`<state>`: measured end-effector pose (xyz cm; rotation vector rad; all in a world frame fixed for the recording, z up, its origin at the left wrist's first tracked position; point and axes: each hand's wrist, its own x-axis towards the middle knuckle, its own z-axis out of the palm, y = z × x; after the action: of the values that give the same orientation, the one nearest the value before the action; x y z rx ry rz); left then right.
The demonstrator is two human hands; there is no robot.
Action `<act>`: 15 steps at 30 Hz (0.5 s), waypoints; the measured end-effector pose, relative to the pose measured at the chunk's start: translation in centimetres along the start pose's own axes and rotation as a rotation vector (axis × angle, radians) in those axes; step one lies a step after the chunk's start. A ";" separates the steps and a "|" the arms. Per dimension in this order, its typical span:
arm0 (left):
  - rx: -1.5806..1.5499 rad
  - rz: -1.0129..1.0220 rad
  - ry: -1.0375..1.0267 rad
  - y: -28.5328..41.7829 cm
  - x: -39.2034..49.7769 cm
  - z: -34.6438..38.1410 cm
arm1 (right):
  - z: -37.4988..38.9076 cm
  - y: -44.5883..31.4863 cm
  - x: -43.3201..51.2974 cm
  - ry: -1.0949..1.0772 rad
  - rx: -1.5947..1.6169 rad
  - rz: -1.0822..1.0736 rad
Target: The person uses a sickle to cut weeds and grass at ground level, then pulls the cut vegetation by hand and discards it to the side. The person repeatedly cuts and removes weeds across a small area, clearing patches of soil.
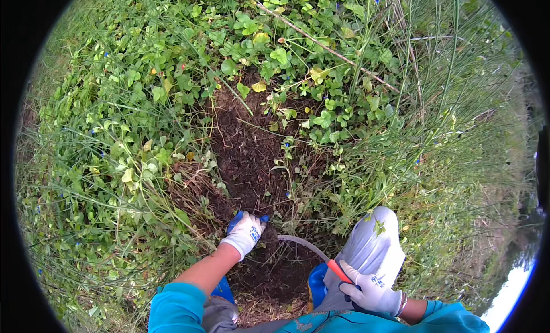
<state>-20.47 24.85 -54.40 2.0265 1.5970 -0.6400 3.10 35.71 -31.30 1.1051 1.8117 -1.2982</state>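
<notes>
My left hand (247,230), in a white work glove with blue fingertips, is at the dark soil with its fingers curled over a clump of soil and roots (269,240). My right hand (370,286), gloved alike, is closed round the orange and black handle of a sickle (339,271). Its curved blade (303,242) reaches left over the soil, and its tip lies close beside the clump. A strip of bare dark soil (251,161) runs up between the plants.
Leafy ground plants (142,75) grow on the left and above, with thin green stems (451,101) on the right. A dry stalk (322,45) slants across the top. My bent knee (378,230) and blue boots (318,285) flank the soil.
</notes>
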 end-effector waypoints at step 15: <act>-0.066 -0.345 0.017 -5.6 -11.5 1.5 | 1.4 7.1 3.4 -0.136 -0.208 -0.013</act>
<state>-28.44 16.47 -48.83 1.7275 1.9715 -0.6816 8.04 36.34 -37.55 0.8729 1.8080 -1.1335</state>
